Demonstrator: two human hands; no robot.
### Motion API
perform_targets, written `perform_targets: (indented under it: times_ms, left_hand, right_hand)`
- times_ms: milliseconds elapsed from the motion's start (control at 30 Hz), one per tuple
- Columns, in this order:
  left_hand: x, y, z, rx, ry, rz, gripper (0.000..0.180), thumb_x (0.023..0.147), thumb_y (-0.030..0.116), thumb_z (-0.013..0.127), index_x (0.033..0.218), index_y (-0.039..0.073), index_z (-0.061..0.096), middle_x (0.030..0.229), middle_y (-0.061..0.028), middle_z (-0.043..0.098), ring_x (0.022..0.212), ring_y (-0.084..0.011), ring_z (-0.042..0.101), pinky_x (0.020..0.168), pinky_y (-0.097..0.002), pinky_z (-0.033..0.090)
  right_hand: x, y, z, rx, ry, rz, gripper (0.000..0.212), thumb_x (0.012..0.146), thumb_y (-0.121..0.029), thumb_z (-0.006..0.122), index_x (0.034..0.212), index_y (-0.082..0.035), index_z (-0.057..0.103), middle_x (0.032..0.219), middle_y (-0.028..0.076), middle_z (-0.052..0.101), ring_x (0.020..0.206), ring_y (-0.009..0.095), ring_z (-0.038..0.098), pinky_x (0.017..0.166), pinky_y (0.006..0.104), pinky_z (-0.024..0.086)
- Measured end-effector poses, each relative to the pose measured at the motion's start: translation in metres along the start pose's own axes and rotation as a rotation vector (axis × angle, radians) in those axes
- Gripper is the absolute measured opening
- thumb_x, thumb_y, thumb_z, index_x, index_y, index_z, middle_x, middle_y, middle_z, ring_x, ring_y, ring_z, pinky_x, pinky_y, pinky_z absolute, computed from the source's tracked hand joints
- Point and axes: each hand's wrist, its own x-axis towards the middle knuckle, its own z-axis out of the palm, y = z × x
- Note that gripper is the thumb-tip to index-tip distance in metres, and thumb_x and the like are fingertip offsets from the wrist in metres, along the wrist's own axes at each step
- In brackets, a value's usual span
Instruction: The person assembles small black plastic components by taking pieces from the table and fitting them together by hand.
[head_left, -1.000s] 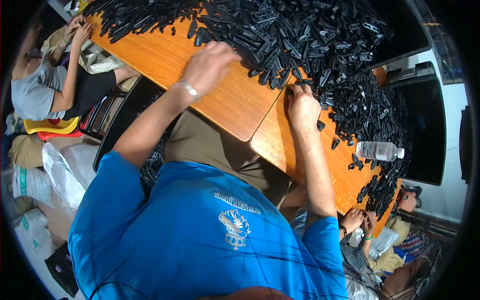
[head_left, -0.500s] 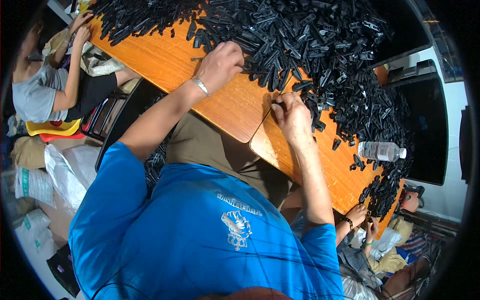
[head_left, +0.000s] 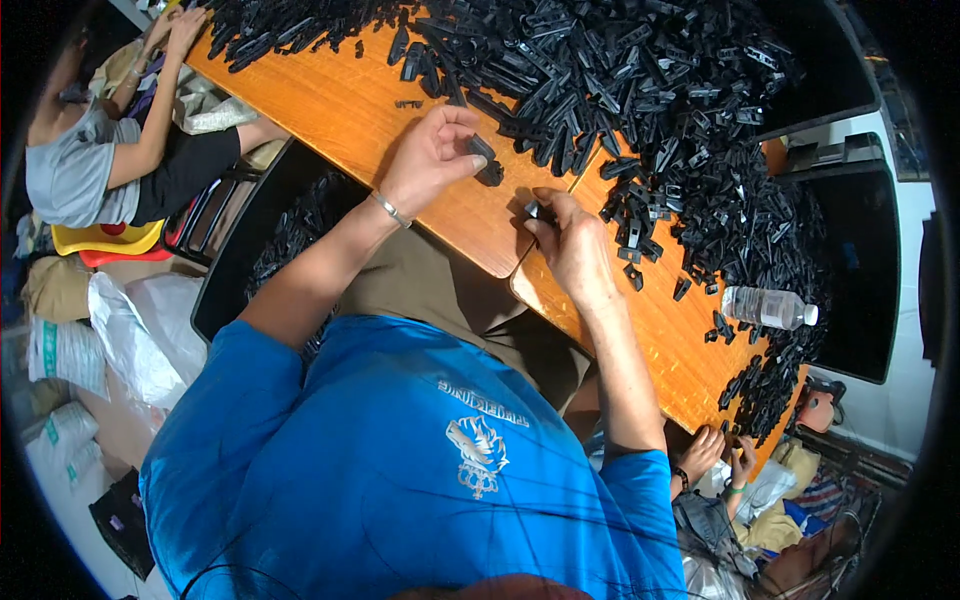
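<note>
My left hand (head_left: pixel 432 160) is turned partly palm-up over the orange wooden table (head_left: pixel 470 230). Its thumb and fingers grip a black plastic clip piece (head_left: pixel 482 155). Just to the right, my right hand (head_left: pixel 575 240) pinches a small dark part (head_left: pixel 533 209) with a shiny spot; the fingers cover much of it. Beyond both hands spreads a large heap of black plastic clip pieces (head_left: pixel 640 90). A few tiny dark bits (head_left: pixel 408 104) lie on the wood beyond my left hand.
A clear bottle (head_left: pixel 768 307) lies on its side at the heap's right. Black bins (head_left: pixel 840 260) stand along the right; another bin (head_left: pixel 290 230) with black pieces is beside my lap. One person (head_left: pixel 90 165) sits at the left, another person's hands (head_left: pixel 715 450) work at lower right.
My left hand has turned from palm-down to partly palm-up, and the black clip piece now shows in it. My right hand has shifted slightly left and nearer me.
</note>
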Motion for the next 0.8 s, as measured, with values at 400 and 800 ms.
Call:
perform_targets:
  times_ms: [400,800]
  left_hand:
    - [-0.018,0.01,-0.015,1.036,-0.092,0.32,0.02,0.083,0.011,0.086,0.101,0.009,0.078,0.105,-0.0082,0.07,0.108,-0.0338,0.064,0.093,-0.0449,0.054]
    - [-0.015,-0.001,-0.013,0.929,-0.095,0.307,0.021,0.083,0.002,0.084,0.102,0.002,0.075,0.098,-0.0108,0.066,0.096,-0.0303,0.069,0.086,-0.0399,0.055]
  right_hand:
    - [0.028,0.005,0.035,0.06,0.259,-0.14,0.027,0.084,-0.006,0.09,0.109,-0.002,0.081,0.1,0.012,0.069,0.078,0.025,0.069,0.068,0.0345,0.055]
    - [0.057,0.0,0.051,-0.035,0.22,-0.328,0.019,0.079,-0.008,0.086,0.093,-0.004,0.074,0.098,0.012,0.069,0.079,0.037,0.072,0.068,0.0459,0.058]
